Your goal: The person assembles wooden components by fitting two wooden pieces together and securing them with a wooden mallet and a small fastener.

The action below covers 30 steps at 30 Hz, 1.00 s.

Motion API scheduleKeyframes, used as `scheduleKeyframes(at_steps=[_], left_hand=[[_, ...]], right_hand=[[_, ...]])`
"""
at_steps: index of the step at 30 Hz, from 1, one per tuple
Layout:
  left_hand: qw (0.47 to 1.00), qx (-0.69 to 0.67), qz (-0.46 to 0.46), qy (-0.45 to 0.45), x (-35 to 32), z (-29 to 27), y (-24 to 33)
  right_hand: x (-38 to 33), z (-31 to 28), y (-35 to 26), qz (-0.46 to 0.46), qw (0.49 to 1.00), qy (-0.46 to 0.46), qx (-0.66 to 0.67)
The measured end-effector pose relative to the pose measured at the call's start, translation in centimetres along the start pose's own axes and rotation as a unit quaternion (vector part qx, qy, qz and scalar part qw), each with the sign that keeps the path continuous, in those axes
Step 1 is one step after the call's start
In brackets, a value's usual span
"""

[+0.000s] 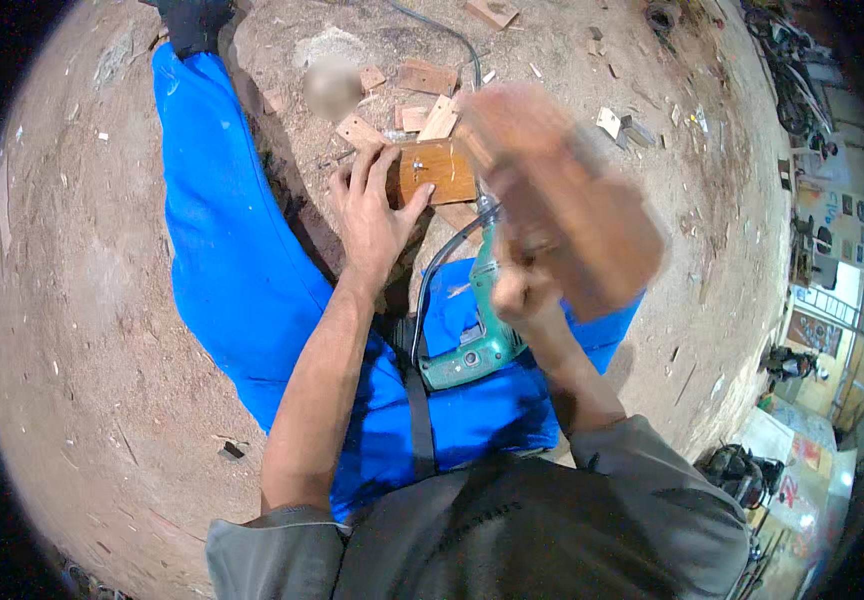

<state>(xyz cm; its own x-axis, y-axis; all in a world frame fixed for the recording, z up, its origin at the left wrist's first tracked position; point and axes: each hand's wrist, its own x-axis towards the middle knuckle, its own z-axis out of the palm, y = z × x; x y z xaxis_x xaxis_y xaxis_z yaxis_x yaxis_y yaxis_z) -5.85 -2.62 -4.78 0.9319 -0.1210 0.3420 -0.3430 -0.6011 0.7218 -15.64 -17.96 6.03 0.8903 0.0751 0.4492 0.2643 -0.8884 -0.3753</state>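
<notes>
The trousers (217, 200) are bright blue, the shirt (512, 535) dark grey, the drill (470, 368) green with a black cord (428, 280). The board (447, 175) is orange-brown, the blurred wooden piece (592, 230) reddish-brown; whitish flecks dot the brown floor (82, 300).

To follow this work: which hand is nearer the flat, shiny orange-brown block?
Left. The left hand touches the orange-brown block; the right hand is apart, to its lower right.
</notes>
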Motion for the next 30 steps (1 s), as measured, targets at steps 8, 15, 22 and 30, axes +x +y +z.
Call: scheduleKeyframes(at_steps=[8, 15, 22, 30], left_hand=[[1.000, -0.009, 0.013, -0.013, -0.8, 0.1, 0.0], [0.999, 0.007, 0.012, -0.049, -0.8, 0.1, -0.6], [0.999, 0.021, -0.009, -0.039, -0.8, 0.4, 0.2], [1.000, 0.000, -0.008, -0.018, -0.8, 0.5, 0.2]], right_hand=[[2.1, -0.4, -1.5, 0.067, 0.996, -0.008, 0.059], [0.8, 1.7, -0.2, 0.080, 0.993, -0.085, -0.006], [-0.2, -0.5, -1.8, 0.147, 0.980, 0.030, 0.129], [4.2, -1.7, -2.9, 0.225, 0.949, -0.213, 0.054]])
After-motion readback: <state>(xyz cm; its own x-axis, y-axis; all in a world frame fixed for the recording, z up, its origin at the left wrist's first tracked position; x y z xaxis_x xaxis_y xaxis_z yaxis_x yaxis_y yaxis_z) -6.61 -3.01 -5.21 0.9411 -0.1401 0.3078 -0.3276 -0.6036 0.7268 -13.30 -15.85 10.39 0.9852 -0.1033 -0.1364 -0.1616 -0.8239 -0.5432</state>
